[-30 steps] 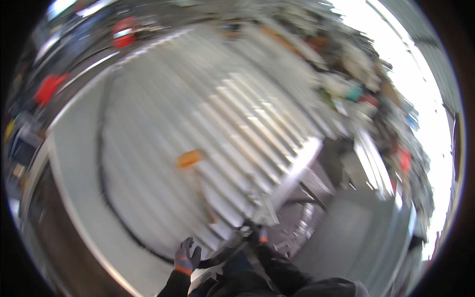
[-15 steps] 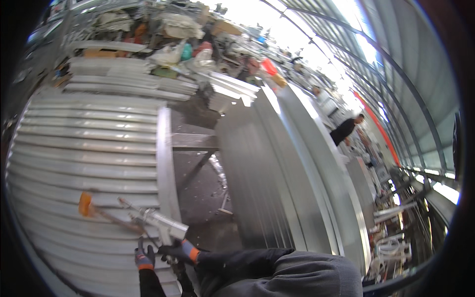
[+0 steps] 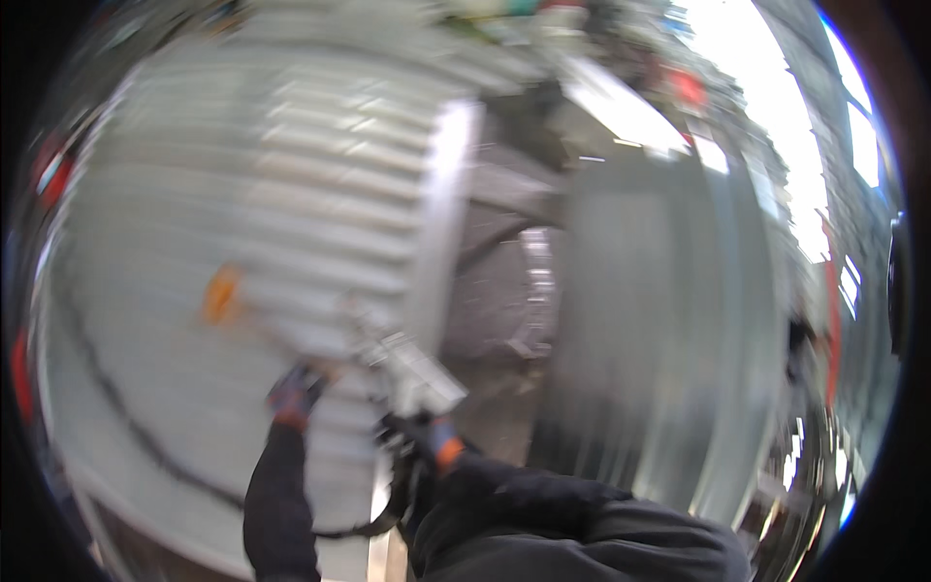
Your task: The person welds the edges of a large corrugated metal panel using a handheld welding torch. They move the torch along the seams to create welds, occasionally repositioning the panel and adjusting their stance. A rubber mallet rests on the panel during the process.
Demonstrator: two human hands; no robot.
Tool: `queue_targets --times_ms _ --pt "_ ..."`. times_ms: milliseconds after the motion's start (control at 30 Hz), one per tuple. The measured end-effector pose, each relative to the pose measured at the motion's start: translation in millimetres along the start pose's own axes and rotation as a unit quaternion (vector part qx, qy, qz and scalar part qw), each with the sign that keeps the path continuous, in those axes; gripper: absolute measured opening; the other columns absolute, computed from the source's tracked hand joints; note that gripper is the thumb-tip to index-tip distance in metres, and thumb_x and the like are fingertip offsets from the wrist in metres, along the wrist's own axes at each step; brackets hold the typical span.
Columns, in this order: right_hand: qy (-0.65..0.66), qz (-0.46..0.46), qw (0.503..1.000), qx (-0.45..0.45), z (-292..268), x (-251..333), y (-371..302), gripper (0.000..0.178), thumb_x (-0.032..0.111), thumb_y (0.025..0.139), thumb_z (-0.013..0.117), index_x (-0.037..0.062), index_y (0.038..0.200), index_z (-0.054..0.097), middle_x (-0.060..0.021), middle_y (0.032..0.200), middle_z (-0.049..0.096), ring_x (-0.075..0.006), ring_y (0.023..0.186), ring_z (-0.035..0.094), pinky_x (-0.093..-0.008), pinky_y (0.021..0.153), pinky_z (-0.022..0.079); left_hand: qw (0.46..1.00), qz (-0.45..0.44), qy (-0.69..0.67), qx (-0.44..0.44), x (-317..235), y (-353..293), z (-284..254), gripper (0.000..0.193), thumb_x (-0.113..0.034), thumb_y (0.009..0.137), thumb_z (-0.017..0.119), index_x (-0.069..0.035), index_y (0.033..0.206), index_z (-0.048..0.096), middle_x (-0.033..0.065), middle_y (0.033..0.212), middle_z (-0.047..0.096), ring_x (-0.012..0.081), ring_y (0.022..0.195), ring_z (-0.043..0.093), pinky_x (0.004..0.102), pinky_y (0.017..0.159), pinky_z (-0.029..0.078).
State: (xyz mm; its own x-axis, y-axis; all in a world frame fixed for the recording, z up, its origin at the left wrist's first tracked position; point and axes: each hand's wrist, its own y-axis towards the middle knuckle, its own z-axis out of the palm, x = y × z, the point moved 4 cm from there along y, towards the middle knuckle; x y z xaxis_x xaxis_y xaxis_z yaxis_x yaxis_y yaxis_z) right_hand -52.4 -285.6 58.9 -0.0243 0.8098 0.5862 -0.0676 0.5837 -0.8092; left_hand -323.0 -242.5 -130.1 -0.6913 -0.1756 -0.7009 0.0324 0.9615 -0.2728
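Observation:
My right hand (image 3: 415, 435), in a dark glove with an orange cuff, is closed round the lower end of a silver power tool (image 3: 422, 373) with a blocky body. Its narrow front points up and left over a ribbed metal panel (image 3: 330, 204). Nearby, my gloved left hand (image 3: 294, 393) is at the handle end of an orange-headed mallet (image 3: 223, 294) on the panel. Motion blur hides whether its fingers grip the handle. A black hose (image 3: 145, 436) curves across the panel toward my right hand.
A pale metal beam (image 3: 444, 204) edges the panel. Beyond a gap showing dark floor (image 3: 499, 276) stand tall grey metal sheets (image 3: 640, 330). Blurred piled material lies at the far end. A blurred dark figure (image 3: 800, 335) is at the far right.
The view has swung, so the scene sits further right and is smeared. My left hand has moved up closer to the mallet's handle. The black hose now shows across the panel.

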Motion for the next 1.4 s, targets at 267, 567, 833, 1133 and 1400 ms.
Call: queue_targets --times_ms 267,567,833,1133,1400 --pt "0.122 -0.044 0.992 -0.006 -1 6 -42 0.022 0.017 0.091 0.066 -0.0031 0.101 0.065 -0.014 0.088 0.07 -0.0256 0.079 0.072 -0.0355 0.067 0.058 0.949 -0.127 0.048 -0.286 -20 -21 -72 0.034 -0.02 0.093 0.066 -0.007 0.124 0.063 0.0157 0.099 0.07 0.0325 0.093 0.067 0.0446 0.082 0.054" --pt "0.121 -0.039 0.991 -0.036 10 8 -57 0.026 0.015 0.099 0.062 -0.0036 0.117 0.062 -0.0158 0.099 0.07 -0.022 0.082 0.069 -0.034 0.068 0.056 0.994 -0.011 -0.088 0.071 -203 -265 24 0.056 -0.037 0.102 0.05 -0.003 0.146 0.048 0.0233 0.147 0.049 0.0298 0.131 0.053 0.0363 0.107 0.044" --pt "0.079 -0.119 0.977 0.159 66 -10 -72 0.074 -0.005 0.088 0.068 0.0033 0.15 0.028 -0.0137 0.126 0.055 -0.0189 0.11 0.058 -0.0353 0.09 0.053 0.833 -0.277 -0.474 0.068 -182 -312 -40 0.04 -0.015 0.091 0.07 -0.002 0.126 0.055 0.0112 0.104 0.066 0.021 0.093 0.065 0.032 0.078 0.052" --pt "-0.015 -0.108 0.989 0.097 113 -36 -46 0.085 0.016 0.081 0.08 -0.0008 0.147 0.03 -0.0122 0.117 0.055 -0.0167 0.098 0.058 -0.0363 0.083 0.054 0.747 -0.416 -0.502 0.13 -165 -303 -83 0.022 -0.02 0.099 0.057 -0.002 0.112 0.054 0.0045 0.076 0.061 0.0095 0.059 0.055 0.0246 0.051 0.043" --pt "0.061 -0.05 0.995 0.052 110 -45 -22 0.077 0.013 0.082 0.078 -0.0006 0.143 0.034 -0.0118 0.113 0.056 -0.0164 0.091 0.059 -0.0335 0.074 0.055 0.749 -0.416 -0.501 0.121 -155 -283 -71 0.019 -0.022 0.1 0.056 -0.004 0.105 0.053 0.0023 0.068 0.056 0.009 0.05 0.049 0.0262 0.047 0.04"
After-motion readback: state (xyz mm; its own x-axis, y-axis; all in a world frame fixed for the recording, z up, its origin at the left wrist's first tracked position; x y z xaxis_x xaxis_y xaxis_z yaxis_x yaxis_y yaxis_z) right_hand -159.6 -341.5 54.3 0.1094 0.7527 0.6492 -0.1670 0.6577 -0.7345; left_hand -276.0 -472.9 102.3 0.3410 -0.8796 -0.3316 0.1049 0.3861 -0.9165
